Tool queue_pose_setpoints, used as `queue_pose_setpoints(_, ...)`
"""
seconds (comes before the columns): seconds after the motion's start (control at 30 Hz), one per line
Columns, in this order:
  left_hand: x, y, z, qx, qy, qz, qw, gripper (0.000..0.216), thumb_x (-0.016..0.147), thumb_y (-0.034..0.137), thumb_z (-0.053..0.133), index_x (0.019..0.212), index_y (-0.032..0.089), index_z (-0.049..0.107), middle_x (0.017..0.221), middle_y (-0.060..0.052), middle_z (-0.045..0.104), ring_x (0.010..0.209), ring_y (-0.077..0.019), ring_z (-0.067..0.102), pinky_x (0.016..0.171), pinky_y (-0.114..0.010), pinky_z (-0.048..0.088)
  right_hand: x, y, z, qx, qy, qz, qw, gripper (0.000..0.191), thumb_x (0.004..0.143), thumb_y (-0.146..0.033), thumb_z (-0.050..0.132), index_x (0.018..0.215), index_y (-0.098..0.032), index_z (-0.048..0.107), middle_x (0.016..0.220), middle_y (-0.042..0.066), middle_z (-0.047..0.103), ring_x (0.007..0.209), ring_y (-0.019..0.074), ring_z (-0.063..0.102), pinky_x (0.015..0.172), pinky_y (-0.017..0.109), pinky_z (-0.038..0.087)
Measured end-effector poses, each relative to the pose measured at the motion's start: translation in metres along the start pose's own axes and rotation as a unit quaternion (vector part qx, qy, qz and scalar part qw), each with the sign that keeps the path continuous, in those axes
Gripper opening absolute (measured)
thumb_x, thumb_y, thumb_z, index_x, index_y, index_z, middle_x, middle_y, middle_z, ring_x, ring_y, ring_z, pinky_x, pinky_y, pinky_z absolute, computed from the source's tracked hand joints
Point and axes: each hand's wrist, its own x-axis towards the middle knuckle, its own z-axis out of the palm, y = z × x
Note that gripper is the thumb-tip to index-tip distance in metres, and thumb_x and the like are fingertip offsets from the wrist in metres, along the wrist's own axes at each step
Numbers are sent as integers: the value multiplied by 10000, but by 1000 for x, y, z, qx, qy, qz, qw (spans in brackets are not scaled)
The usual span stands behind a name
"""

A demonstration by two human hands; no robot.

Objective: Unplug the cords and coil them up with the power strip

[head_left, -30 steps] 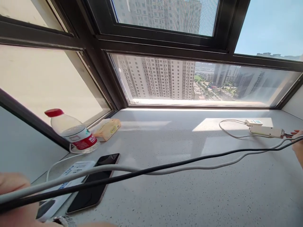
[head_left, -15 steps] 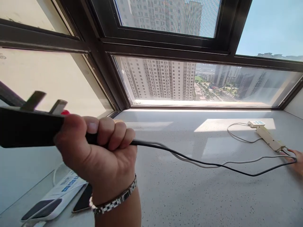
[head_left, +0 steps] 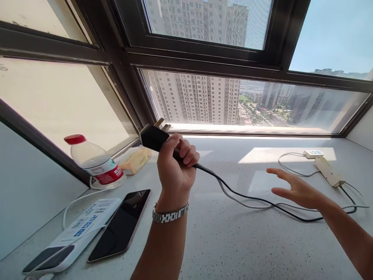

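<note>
My left hand (head_left: 177,165) is closed round a black power plug (head_left: 154,137), its metal prongs pointing up toward the window. From the fist a black cable (head_left: 241,195) droops rightward across the white counter to a cream power strip (head_left: 329,171). A grey cable (head_left: 233,199) runs loosely beside it. Over those cables hovers my right hand (head_left: 300,190), fingers apart and holding nothing. A small white adapter (head_left: 313,154) sits behind the strip, joined to it by a looped grey cord.
On the left are a bottle with a red cap (head_left: 96,163), a yellow tissue pack (head_left: 135,160), a black phone (head_left: 121,225) and a white box-shaped device (head_left: 78,233) with a white cord. Dark window frames (head_left: 210,62) border the counter (head_left: 247,249) at the back.
My left hand with the plug has moved away from the camera and toward the middle. My right hand has let go of the cables by the strip and come leftward, fingers spread.
</note>
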Motion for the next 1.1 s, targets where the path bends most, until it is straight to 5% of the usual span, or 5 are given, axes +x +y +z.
queue_pose_setpoints(0.13,4,-3,-5,-61,23,-6,998,132,817,195,559,691,157,545,489,70,312,383,-42,301,365,-157,268,47,-71,94,158,-10,-50,986,680,798,-570,619,1372,-237,471,1235,133,596,1113,298,557,859,412,483)
queue_pose_setpoints(0.3,10,5,-13,-65,36,-19,997,44,797,146,582,756,160,575,496,82,317,390,-39,322,396,-164,305,77,-62,163,240,-101,-49,964,439,885,-557,455,725,-167,578,558,-22,461,486,102,394,475,221,317)
queue_pose_setpoints(0.67,10,7,-17,49,-32,-118,991,234,799,209,674,1030,226,645,669,12,596,689,-155,637,697,-304,517,99,43,125,-21,207,54,977,471,843,-576,398,545,-212,386,436,6,433,399,122,335,425,245,180)
queue_pose_setpoints(0.83,24,-21,-26,99,-33,-156,982,415,806,447,668,1144,216,600,752,-59,688,791,-249,694,742,-383,523,101,59,125,-24,237,82,968,435,788,-566,494,535,-215,448,442,0,454,421,135,379,420,243,200)
queue_pose_setpoints(1.1,42,-37,-38,-38,128,-164,977,314,909,354,521,665,156,533,521,11,556,512,-128,592,654,-294,532,96,56,125,89,184,-41,978,436,847,-577,471,737,-182,621,628,15,582,575,142,496,548,246,339)
